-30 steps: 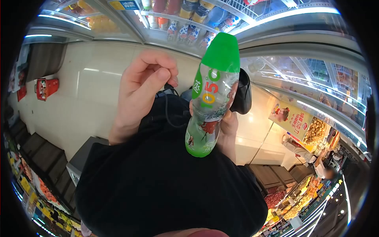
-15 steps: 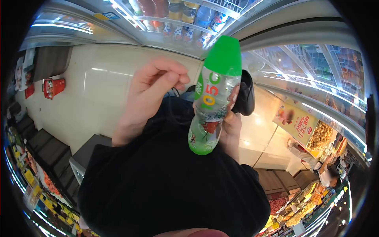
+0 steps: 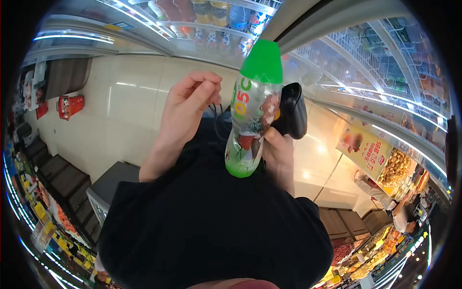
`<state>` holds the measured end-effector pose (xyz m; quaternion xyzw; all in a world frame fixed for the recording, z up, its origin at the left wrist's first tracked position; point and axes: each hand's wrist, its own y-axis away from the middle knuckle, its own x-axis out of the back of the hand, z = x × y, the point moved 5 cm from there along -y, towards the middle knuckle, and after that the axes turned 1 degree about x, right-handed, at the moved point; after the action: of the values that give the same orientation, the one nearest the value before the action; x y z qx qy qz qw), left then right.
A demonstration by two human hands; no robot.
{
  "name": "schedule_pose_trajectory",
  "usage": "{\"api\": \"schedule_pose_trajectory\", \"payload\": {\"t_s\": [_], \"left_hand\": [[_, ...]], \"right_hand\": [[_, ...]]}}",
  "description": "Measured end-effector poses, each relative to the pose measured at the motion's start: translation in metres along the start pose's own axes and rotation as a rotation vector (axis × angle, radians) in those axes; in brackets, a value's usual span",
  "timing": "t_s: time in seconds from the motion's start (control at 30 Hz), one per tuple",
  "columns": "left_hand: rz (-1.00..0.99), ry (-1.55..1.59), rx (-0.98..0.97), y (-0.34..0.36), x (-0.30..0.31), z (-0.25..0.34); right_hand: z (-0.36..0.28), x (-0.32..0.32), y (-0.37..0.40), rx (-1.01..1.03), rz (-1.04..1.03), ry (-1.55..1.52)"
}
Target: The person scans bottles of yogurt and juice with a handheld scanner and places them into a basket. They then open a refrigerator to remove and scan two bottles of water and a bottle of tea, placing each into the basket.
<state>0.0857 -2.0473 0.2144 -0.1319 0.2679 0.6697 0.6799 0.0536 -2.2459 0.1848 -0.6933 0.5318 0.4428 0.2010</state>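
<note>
My right hand (image 3: 277, 147) is closed round the lower half of a bottle (image 3: 253, 108) with a big green cap and a clear sleeve printed with colourful figures and a picture. The bottle leans in front of my black shirt, cap pointing away from me; its body hides most of my fingers. To its left, my left hand (image 3: 196, 96) is raised with fingers curled in and thumb pressed to them. A thin dark cord (image 3: 216, 118) loops down just below those fingertips; I cannot tell what, if anything, they pinch. Beyond the bottle, a glossy black shoe (image 3: 293, 111) shows on the right.
Glass-fronted coolers with bottled drinks (image 3: 211, 21) line the far side and the right. A red basket (image 3: 70, 106) stands on the tiled floor at left. Produce displays (image 3: 62, 212) run along the lower left. A person (image 3: 399, 212) is at the far right beside food stands.
The bottle has shifted slightly left and turned, so its large figures face further left. My right hand moved with it; my left hand stays raised, with its fingers still curled.
</note>
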Motion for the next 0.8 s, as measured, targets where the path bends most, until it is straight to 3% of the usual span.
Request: {"api": "schedule_pose_trajectory", "payload": {"t_s": [0.23, 0.53, 0.73, 0.8], "left_hand": [[0.120, -0.012, 0.021, -0.029, 0.046, -0.048], [0.391, -0.623, 0.021, -0.044, 0.096, -0.065], [0.365, -0.808, -0.027, -0.041, 0.118, -0.064], [0.390, -0.928, 0.100, -0.042, 0.133, -0.067]], "right_hand": [[-0.007, 0.038, 0.009, 0.072, 0.182, 0.034], [-0.016, 0.053, 0.005, 0.079, 0.253, 0.047], [-0.008, 0.059, -0.001, 0.050, 0.304, 0.044], [-0.007, 0.061, -0.003, 0.041, 0.302, 0.039]]}}
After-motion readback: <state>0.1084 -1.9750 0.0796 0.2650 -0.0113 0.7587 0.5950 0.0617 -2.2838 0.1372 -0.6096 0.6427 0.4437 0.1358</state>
